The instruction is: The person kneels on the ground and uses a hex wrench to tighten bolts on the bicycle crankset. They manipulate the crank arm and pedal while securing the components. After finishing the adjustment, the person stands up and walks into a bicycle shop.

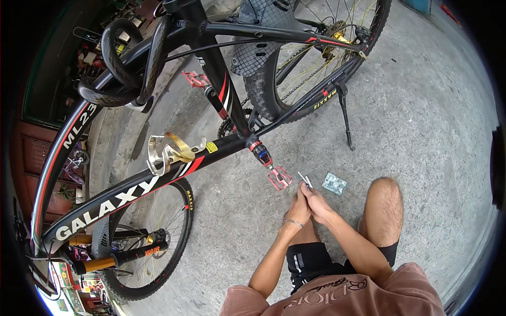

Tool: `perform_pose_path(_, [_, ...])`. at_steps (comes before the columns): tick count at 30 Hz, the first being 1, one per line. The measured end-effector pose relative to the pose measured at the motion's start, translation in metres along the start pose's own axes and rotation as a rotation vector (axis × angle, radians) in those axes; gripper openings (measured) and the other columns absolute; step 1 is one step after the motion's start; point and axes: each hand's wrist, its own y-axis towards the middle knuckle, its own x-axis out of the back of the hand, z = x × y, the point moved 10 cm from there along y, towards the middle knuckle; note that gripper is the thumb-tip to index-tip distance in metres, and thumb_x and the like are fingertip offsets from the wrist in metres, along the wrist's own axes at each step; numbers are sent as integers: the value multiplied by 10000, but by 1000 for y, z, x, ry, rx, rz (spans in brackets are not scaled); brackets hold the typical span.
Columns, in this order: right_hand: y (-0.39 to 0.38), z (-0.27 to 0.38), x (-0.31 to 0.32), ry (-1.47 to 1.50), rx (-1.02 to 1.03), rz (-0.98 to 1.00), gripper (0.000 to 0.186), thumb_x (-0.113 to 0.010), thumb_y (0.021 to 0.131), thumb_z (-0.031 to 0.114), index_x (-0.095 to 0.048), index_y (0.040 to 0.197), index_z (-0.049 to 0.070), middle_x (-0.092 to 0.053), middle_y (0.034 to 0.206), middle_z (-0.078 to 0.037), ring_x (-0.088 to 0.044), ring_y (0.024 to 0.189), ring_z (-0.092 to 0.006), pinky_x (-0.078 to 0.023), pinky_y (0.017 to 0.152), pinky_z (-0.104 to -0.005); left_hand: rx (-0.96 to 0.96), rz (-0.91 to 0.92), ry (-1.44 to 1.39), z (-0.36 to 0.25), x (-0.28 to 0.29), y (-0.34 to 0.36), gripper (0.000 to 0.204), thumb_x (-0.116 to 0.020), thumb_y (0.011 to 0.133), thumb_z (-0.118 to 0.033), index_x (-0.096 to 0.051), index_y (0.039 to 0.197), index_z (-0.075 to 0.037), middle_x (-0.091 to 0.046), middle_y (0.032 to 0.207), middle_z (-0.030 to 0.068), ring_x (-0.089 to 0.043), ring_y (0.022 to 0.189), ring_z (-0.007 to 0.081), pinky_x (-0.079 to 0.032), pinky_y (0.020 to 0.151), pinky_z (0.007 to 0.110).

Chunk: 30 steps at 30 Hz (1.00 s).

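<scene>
My left hand [298, 205] and my right hand [317, 201] are closed together above my knees, with thin pale metal pieces [307, 180], perhaps small tools, poking up from between their fingers. Which hand grips which piece is unclear. Just beyond my fingertips is the red flat pedal [279, 178] on the black bicycle's crank arm [261, 154]. A small clear packet [334, 183] with indistinct contents lies on the concrete, right of my hands.
The bicycle's frame [226, 145] spans the left and top, with a bottle cage [174, 152], coiled cable lock [113, 97], rear wheel [369, 21], front wheel [187, 221] and kickstand [346, 121]. Small bikes and clutter [79, 160] stand at the far left along the concrete ground [421, 131].
</scene>
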Motion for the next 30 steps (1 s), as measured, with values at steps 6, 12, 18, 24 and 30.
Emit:
perform_pose_path(6, [27,59,50,-158,389,-339,252,-471,919,246,-460,1022,16,-544,777,-91,-543,633,-149,-450,514,-302,11,200,-104,-12,27,23,466,-558,894,-187,-455,1265,76,-625,1047,250,-662,890,313,-501,812,364])
perform_pose_path(12, [29,157,-45,-621,374,-46,265,-499,918,257,-543,1032,23,-507,656,-69,-478,471,-145,-400,416,-318,14,-558,-259,62,135,78,494,-663,877,-286,-484,1156,80,-590,1039,188,-601,930,238,-494,797,338])
perform_pose_path(18, [40,180,-95,-769,359,127,197,-503,913,223,-546,960,37,-468,649,-32,-449,445,-120,-360,383,-297,-130,-451,-736,50,128,103,391,-588,938,-254,-492,1153,58,-590,1014,107,-565,902,144,-465,818,282])
perform_pose_path(24, [52,172,-103,-797,292,173,178,-508,907,220,-532,925,44,-453,676,-27,-441,454,-105,-340,372,-276,-73,-342,-558,53,126,109,373,-547,961,-252,-488,1177,46,-600,1007,84,-547,900,127,-449,823,270])
perform_pose_path(30, [66,175,-113,-860,30,300,160,-495,893,190,-497,856,34,-419,604,-26,-386,428,-113,-346,374,-286,-68,-327,-378,58,128,110,514,-488,951,-441,-489,1152,32,-633,940,128,-594,863,185,-465,769,326])
